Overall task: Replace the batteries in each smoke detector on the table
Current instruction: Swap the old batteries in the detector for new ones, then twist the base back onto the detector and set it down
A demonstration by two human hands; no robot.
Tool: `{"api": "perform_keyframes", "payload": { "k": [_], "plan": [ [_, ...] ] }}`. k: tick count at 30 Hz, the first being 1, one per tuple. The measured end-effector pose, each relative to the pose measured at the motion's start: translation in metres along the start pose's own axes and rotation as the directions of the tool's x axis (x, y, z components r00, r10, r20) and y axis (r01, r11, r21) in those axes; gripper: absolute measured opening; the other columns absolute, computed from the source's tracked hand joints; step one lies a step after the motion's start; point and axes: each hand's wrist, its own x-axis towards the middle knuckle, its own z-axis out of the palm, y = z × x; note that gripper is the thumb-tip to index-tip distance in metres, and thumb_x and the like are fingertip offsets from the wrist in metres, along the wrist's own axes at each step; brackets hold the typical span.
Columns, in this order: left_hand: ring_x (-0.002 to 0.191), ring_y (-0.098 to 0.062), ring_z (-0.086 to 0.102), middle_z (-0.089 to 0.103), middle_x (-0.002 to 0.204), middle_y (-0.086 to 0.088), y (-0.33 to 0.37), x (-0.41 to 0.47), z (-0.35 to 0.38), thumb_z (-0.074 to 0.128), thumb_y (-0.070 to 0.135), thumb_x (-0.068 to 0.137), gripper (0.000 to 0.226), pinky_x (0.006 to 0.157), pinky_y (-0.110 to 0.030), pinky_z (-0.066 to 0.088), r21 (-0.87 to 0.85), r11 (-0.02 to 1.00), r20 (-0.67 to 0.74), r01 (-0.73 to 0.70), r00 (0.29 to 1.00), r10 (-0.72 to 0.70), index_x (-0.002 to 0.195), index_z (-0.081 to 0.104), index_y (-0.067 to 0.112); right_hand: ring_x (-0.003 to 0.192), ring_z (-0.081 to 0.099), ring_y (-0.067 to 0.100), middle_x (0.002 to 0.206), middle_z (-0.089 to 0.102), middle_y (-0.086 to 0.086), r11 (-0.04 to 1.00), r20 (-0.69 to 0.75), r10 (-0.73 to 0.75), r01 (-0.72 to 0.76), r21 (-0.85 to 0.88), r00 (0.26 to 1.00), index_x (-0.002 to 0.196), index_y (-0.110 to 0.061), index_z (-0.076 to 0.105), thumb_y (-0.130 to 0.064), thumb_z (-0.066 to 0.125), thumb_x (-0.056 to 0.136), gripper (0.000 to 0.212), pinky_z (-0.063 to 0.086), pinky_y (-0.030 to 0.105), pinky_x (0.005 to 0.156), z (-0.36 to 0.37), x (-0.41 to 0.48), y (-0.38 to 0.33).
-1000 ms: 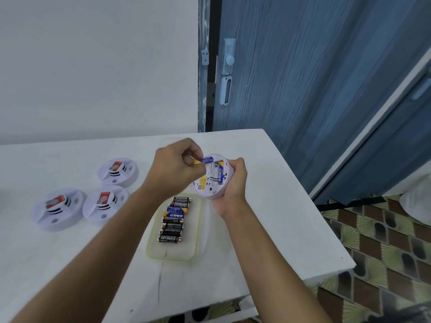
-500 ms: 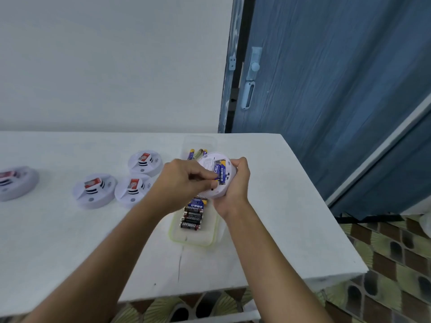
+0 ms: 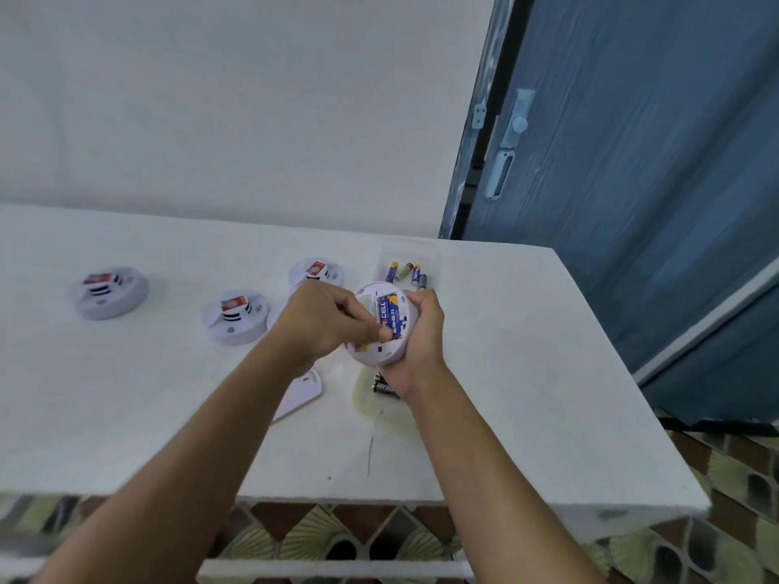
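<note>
White round plastic detector, gripped.

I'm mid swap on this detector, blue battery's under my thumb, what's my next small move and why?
Probably press the blue battery fully down with your left hand; the right hand holds the detector open-side up, its cover lying on the table.

Soft even light, wide-angle edge warping.

"CELL" on blue battery in held detector, "EVEREADY" on black tray battery
</note>
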Motion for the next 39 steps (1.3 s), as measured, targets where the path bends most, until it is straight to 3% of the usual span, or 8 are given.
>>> {"api": "perform_keyframes", "payload": {
  "k": [6, 13, 16, 20, 27, 31, 33, 39],
  "plan": [
    [0.052, -0.012, 0.051, 0.058, 0.050, 0.001, -0.018, -0.010, -0.023, 0.092, 0.049, 0.049, 0.053, 0.054, -0.028, 0.041, 0.295, 0.956, -0.139, 0.001, 0.989, 0.042, 0.052, 0.054, 0.012, 0.072, 0.058, 0.019, 0.079, 0.060, 0.007, 0.998, 0.039, 0.051, -0.049, -0.048, 0.998, 0.080, -0.014, 0.060, -0.040, 0.040, 0.086, 0.034, 0.044, 0.031, 0.067, 0.016, 0.000, 0.014],
    [0.063, -0.018, 0.065, 0.060, 0.057, 0.001, -0.065, -0.018, -0.058, 0.077, 0.039, 0.078, 0.049, 0.065, -0.033, 0.049, 0.321, 0.946, -0.058, -0.041, 0.996, 0.063, 0.059, 0.037, 0.019, 0.071, 0.055, 0.021, 0.072, 0.061, 0.005, 0.996, -0.030, 0.074, -0.075, -0.047, 0.997, 0.060, -0.018, 0.064, -0.040, 0.041, 0.087, 0.042, 0.040, 0.030, 0.068, 0.026, 0.002, 0.030],
    [0.061, -0.016, 0.046, 0.055, 0.066, -0.004, -0.088, -0.023, -0.068, 0.079, 0.038, 0.076, 0.043, 0.062, -0.029, 0.039, 0.525, 0.851, -0.063, -0.026, 0.996, 0.069, 0.065, 0.043, 0.015, 0.078, 0.057, 0.022, 0.073, 0.066, 0.004, 0.996, -0.060, 0.067, -0.070, -0.048, 0.996, 0.061, -0.020, 0.066, -0.041, 0.042, 0.088, 0.042, 0.041, 0.033, 0.075, 0.025, 0.008, 0.032],
    [0.069, -0.014, 0.042, 0.053, 0.078, 0.000, -0.107, -0.031, -0.070, 0.085, 0.051, 0.061, 0.052, 0.059, -0.026, 0.033, 0.685, 0.727, 0.022, -0.058, 0.998, 0.058, 0.071, 0.045, 0.018, 0.088, 0.059, 0.025, 0.080, 0.069, 0.007, 0.996, -0.064, 0.070, -0.074, -0.052, 0.995, 0.076, -0.018, 0.067, -0.040, 0.043, 0.089, 0.036, 0.044, 0.037, 0.081, 0.025, 0.011, 0.035],
    [0.071, -0.018, 0.040, 0.050, 0.076, 0.004, -0.109, -0.037, -0.071, 0.083, 0.041, 0.066, 0.049, 0.057, -0.026, 0.029, 0.692, 0.720, 0.039, -0.061, 0.998, 0.048, 0.075, 0.041, 0.018, 0.095, 0.059, 0.028, 0.095, 0.068, 0.011, 0.996, -0.039, 0.078, -0.079, -0.037, 0.996, 0.084, -0.017, 0.066, -0.041, 0.045, 0.087, 0.032, 0.043, 0.044, 0.090, 0.030, 0.017, 0.039],
    [0.079, -0.019, 0.050, 0.054, 0.090, 0.003, -0.096, -0.042, -0.077, 0.084, 0.036, 0.065, 0.049, 0.063, -0.028, 0.045, 0.633, 0.773, 0.010, -0.039, 0.999, 0.042, 0.092, 0.047, 0.020, 0.102, 0.057, 0.031, 0.108, 0.065, 0.014, 0.995, 0.010, 0.099, -0.099, -0.007, 0.995, 0.089, -0.017, 0.067, -0.041, 0.046, 0.085, 0.032, 0.043, 0.047, 0.092, 0.030, 0.016, 0.041],
    [0.076, -0.016, 0.049, 0.053, 0.092, 0.003, -0.084, -0.044, -0.080, 0.084, 0.032, 0.065, 0.050, 0.060, -0.025, 0.043, 0.590, 0.807, -0.047, -0.029, 0.996, 0.071, 0.095, 0.045, 0.022, 0.104, 0.056, 0.033, 0.109, 0.064, 0.015, 0.994, 0.051, 0.104, -0.105, 0.016, 0.993, 0.091, -0.015, 0.068, -0.041, 0.046, 0.087, 0.034, 0.042, 0.046, 0.092, 0.031, 0.014, 0.039],
    [0.085, -0.010, 0.048, 0.050, 0.104, 0.005, -0.065, -0.040, -0.088, 0.080, 0.031, 0.067, 0.059, 0.066, -0.017, 0.036, 0.584, 0.811, -0.125, -0.017, 0.986, 0.111, 0.116, 0.048, 0.019, 0.106, 0.060, 0.032, 0.115, 0.067, 0.014, 0.992, 0.114, 0.078, -0.088, 0.089, 0.990, 0.120, -0.018, 0.067, -0.045, 0.047, 0.093, 0.043, 0.046, 0.045, 0.093, 0.036, 0.008, 0.031]
  ]
}}
